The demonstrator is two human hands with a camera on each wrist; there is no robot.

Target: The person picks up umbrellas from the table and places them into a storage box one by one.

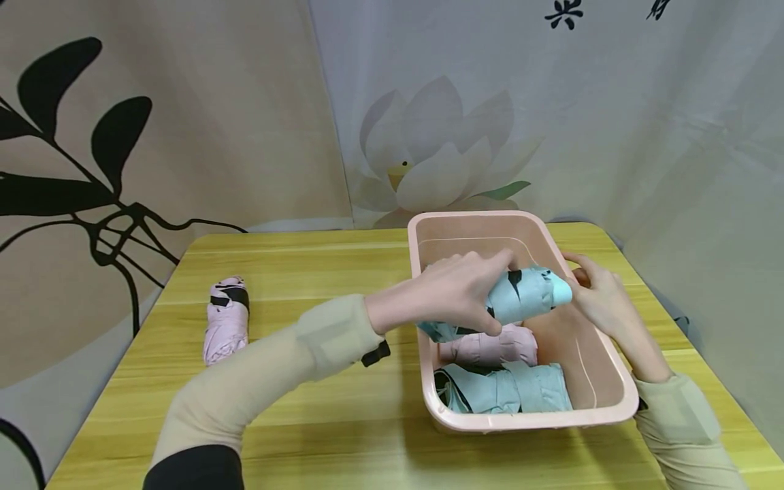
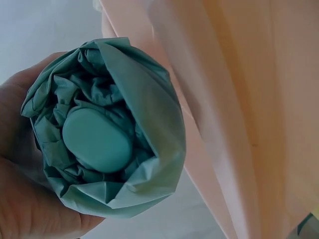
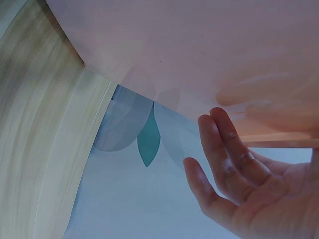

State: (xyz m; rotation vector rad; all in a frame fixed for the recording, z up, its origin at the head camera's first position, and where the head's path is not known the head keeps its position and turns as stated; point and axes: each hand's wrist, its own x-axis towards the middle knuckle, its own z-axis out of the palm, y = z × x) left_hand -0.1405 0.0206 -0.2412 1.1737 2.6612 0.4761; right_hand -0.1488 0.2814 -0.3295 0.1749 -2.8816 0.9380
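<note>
My left hand [image 1: 456, 289] grips a light blue folded umbrella [image 1: 527, 296] over the pink plastic bin [image 1: 612, 413]. Its pale tip points right, close to the right hand. The left wrist view shows the other end of this umbrella [image 2: 157, 124], with bunched cloth around an oval teal cap. At the bin's right rim is my right hand [image 1: 606, 303]; the right wrist view shows its fingers [image 3: 227, 164] loosely bent by the outer wall. Inside the bin lie a pink folded umbrella [image 1: 496, 347] and another light blue one [image 1: 514, 389].
Another pink folded umbrella [image 1: 225, 323] with a black strap lies at the left of the wooden table [image 1: 318, 415]. A printed curtain [image 1: 245, 122] hangs behind the table's far edge.
</note>
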